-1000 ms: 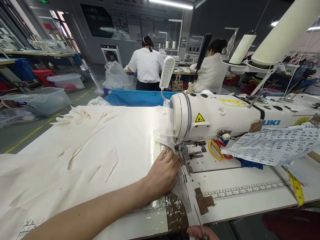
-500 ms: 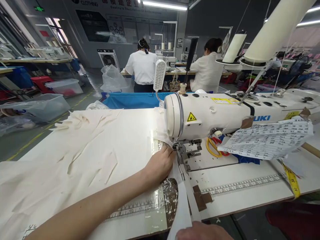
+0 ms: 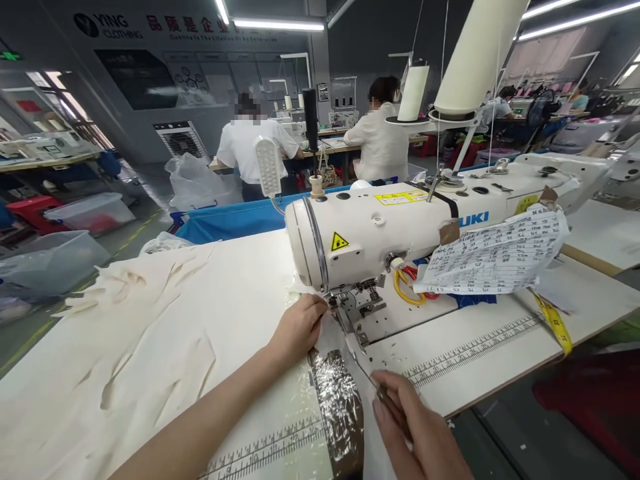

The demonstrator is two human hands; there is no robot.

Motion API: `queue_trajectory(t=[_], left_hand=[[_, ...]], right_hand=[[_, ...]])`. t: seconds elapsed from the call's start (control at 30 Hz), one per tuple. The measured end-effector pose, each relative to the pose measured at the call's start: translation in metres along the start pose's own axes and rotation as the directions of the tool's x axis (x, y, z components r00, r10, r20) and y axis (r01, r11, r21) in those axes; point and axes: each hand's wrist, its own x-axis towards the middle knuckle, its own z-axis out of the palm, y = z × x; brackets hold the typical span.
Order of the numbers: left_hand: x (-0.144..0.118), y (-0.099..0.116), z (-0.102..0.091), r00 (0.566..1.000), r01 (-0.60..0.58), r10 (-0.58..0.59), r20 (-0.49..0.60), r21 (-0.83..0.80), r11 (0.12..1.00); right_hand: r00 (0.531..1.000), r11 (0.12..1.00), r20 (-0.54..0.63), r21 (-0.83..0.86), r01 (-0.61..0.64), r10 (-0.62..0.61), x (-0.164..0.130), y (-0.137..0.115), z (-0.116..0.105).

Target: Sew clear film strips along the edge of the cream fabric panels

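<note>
Holding L hand [image 3: 297,327] close beside presser foot [image 3: 334,303] of white sewing machine [image 3: 360,230] marked "UKI", w/ fingertips drawn together at white fabric strip [image 3: 371,433]; can't tell whether pinching it or just pressing it down. Pinching slim metal tool [image 3: 367,377] btwn thumb & fingers of R hand [image 3: 413,420], in front of machine, pointing tip up-L twd presser foot; can't tell tool type. Having strip lying from presser foot area down twd bottom edge of view, passing btwn shiny brown tape patch [image 3: 343,413] & R hand.

Seeing crumpled cream cloth [image 3: 145,333] spread L of L forearm on white tabletop [image 3: 255,287], plus ruler scale [image 3: 273,448] nr front. Seeing also, R of presser foot, yellow loop handle [image 3: 410,302], then handwritten sheet [image 3: 493,257] hanging off machine front & yellow tape measure [image 3: 554,323] under it. Spotting LED lamp [image 3: 269,167] behind machine head, big thread cone [image 3: 467,60] above, blue fabric bin [image 3: 225,220] past table, & co-worker in white top [image 3: 257,147] beyond.
</note>
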Motion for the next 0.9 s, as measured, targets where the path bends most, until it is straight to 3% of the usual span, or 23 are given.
queue_trajectory(t=[0.17, 0.27, 0.57, 0.9], left_hand=[[0.001, -0.005, -0.001, 0.999, 0.014, -0.019, -0.027, -0.179, 0.984], [0.002, -0.007, -0.003, 0.999, 0.042, -0.045, -0.005, -0.258, 0.965], [0.004, -0.008, -0.004, 0.992, 0.124, -0.116, 0.046, -0.312, 0.942], [0.006, -0.008, -0.003, 0.996, 0.085, -0.091, -0.004, -0.312, 0.946]], right_hand=[[0.974, 0.938, -0.025, -0.276, 0.210, -0.225, 0.037, 0.008, 0.012], [0.955, 0.888, -0.010, -0.371, 0.272, -0.297, 0.049, 0.007, 0.022], [0.942, 0.863, -0.032, -0.411, 0.293, -0.335, 0.055, 0.009, 0.032], [0.937, 0.860, -0.036, -0.411, 0.303, -0.348, 0.057, 0.015, 0.037]])
